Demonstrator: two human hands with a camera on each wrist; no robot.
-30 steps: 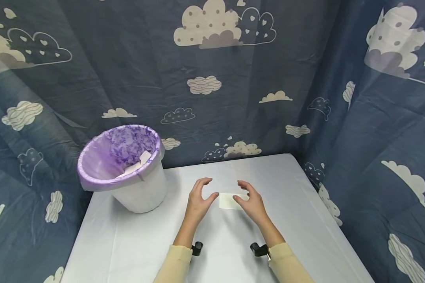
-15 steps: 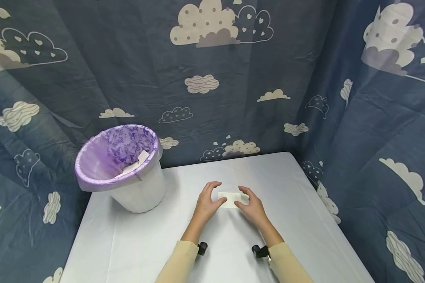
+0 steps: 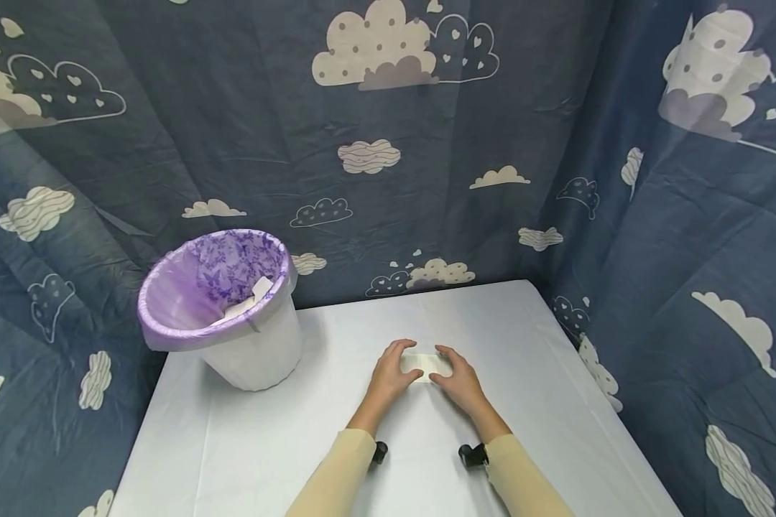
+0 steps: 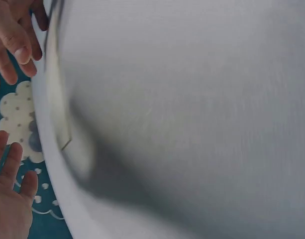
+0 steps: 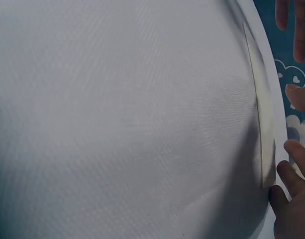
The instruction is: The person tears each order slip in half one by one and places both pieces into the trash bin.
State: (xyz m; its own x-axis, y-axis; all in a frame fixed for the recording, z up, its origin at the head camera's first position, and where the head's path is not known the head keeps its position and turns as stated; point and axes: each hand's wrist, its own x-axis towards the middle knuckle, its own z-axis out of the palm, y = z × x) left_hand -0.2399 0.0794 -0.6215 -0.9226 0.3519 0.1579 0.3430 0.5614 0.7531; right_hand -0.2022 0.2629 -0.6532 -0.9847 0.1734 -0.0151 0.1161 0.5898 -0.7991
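A small cream rectangular slip, paper-like, lies flat on the white table between the two hands. My left hand is over its left end, fingers spread and curved, thumb tip overlapping the slip in the head view. At the other end hovers my right hand, thumb and fingers apart on either side of it. In the left wrist view the slip appears as a narrow strip with the left hand beside it. The right wrist view shows the right hand's fingertips right by the slip's near corner.
A white bin with a purple patterned liner stands at the table's left back. Pale pieces lie inside it. Dark blue cloud-print curtain encloses the back and sides of the white table.
My left hand has moved right and slightly nearer, over the slip's left end. My right hand has shifted slightly nearer. The slip lies in about the same place.
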